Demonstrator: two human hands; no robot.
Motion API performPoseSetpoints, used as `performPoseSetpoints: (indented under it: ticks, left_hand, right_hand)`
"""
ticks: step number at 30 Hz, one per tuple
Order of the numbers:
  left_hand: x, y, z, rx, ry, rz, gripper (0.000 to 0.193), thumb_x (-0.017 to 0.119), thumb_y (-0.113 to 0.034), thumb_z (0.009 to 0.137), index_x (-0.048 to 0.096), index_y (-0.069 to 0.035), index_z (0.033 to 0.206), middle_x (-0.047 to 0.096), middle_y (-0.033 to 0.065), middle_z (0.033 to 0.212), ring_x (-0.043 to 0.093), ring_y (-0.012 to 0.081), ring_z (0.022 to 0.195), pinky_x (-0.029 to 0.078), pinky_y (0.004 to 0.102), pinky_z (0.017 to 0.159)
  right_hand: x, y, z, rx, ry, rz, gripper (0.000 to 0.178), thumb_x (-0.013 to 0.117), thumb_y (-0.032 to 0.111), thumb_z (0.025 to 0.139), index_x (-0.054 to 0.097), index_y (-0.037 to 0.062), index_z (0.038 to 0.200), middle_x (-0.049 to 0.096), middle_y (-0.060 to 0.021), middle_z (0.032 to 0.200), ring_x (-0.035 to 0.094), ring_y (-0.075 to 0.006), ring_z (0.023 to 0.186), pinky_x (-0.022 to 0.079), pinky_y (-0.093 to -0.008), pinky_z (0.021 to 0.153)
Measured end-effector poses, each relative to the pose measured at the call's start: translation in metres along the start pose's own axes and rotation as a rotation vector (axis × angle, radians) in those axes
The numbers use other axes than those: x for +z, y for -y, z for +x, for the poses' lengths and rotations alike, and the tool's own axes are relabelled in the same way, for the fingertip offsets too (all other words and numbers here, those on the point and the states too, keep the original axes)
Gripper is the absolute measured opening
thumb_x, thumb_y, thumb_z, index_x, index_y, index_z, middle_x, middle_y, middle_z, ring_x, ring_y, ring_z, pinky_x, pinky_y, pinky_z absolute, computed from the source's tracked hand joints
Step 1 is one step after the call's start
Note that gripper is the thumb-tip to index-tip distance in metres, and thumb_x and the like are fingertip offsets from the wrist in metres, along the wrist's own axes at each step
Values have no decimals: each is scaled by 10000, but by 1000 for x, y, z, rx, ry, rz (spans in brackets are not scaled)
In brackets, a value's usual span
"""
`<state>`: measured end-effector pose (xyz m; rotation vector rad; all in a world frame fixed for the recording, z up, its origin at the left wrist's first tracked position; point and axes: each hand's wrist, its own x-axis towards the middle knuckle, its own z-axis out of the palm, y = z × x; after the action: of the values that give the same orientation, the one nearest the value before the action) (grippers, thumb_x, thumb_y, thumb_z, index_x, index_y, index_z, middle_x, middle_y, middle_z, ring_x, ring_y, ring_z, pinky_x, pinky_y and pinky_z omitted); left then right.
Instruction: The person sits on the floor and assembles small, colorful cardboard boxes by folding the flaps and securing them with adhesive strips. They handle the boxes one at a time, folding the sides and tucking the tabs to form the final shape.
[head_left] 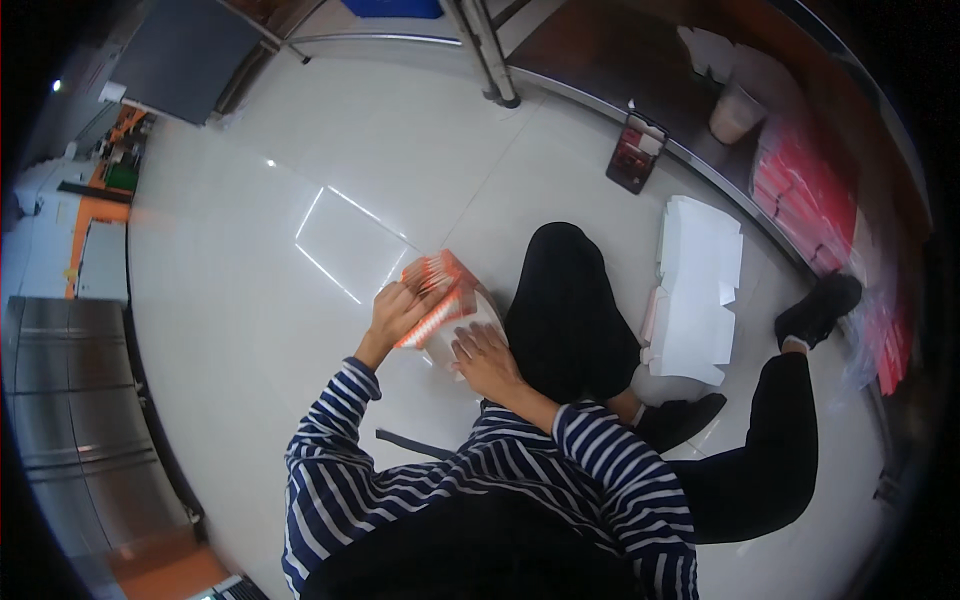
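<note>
Shiny pale floor tiles [220, 220] all around, with steel cabinets [80, 400] along the left and a low metal shelf [580, 50] at the upper right. On that shelf, a cup [735, 118] and pinkish-red packs [800, 190] in clear plastic. By the shelf's front edge, a dark phone-like object [637, 150]. Lower down, on the floor to the right of the bent knee [565, 290], flat white card pieces [695, 280].

Just left of that knee, between both hands, an orange and white carton [446, 268], partly blurred. Cannot tell whether resting on the floor or held above. Left hand [400, 312] over the striped orange side, fingers bent across; cannot tell whether pinching, with the thumb's grip unclear. Right hand [485, 358] laid on the pale panel, fingers spread and rather flat.

Probably light, judging by the thin, card-like look: likely stiff along folds, more yielding across broad panels. Possibly a little slippery if coated, and easy to dent or crease under a hard squeeze. Best to take hold by a folded edge or corner, with an open palm for steadying the wide panel.
</note>
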<state>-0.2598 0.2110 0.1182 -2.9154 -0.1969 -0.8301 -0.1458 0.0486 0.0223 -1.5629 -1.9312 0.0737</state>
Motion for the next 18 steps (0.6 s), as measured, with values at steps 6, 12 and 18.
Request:
performPoseSetpoints:
  ticks: [6,12,18]
  left_hand:
    - [0,-1,-2,-56,38,7,400,607,-108,720,636,-161,1115,397,-10,649,426,151,558,382,285,501]
    - [2,8,-5,-99,59,-97,355,601,-188,778,612,-138,1130,526,71,877,499,238,747,428,360,646]
    - [-28,-29,39,-372,134,-212,661,631,-529,732,499,-141,1251,443,222,1268,365,393,1206,302,513,947]
  right_hand:
    - [29,-3,10,174,345,-160,367,520,311,833,606,43,1069,535,-125,1185,396,-406,1191,238,-548,1021]
    - [47,-1,28,278,456,-192,372,501,292,838,607,40,1090,503,-177,1210,395,-465,1172,227,-610,996]
    - [45,-2,35,318,437,-233,408,524,312,829,574,72,1155,446,-195,1269,370,-480,1187,193,-642,992]
